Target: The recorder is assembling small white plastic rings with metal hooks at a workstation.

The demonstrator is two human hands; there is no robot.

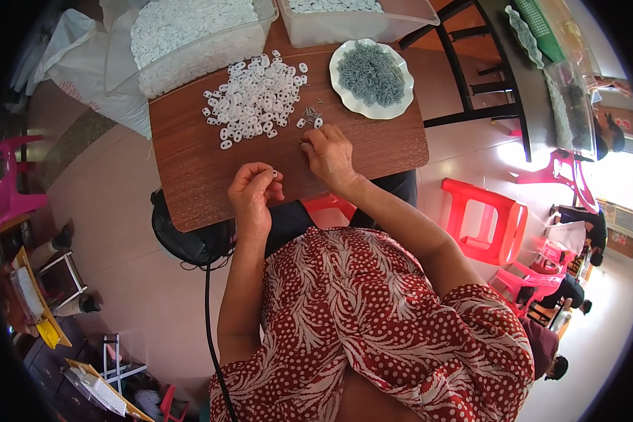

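My left hand [252, 193] pinches a small white plastic piece [275, 173] between thumb and forefinger, above the near part of the brown wooden table [204, 193]. To its right, my right hand [333, 160] has thumb and fingertips pressed together over the tabletop; what they hold is too small to make out. Beyond both hands lies a loose heap of white oval plastic pieces with two holes [257, 95]. A few small grey screw-like parts [311, 112] and single white pieces lie just past my right fingertips. A scalloped white plate [381, 111] holds a mound of the grey parts [370, 74].
Two clear bins [211, 48] [362, 29] of white pieces stand at the far edge. A white sack [84, 74] is at the left. A black bag [183, 235] with a cable hangs by the near left corner. A red stool [484, 221] stands right; other people sit far right.
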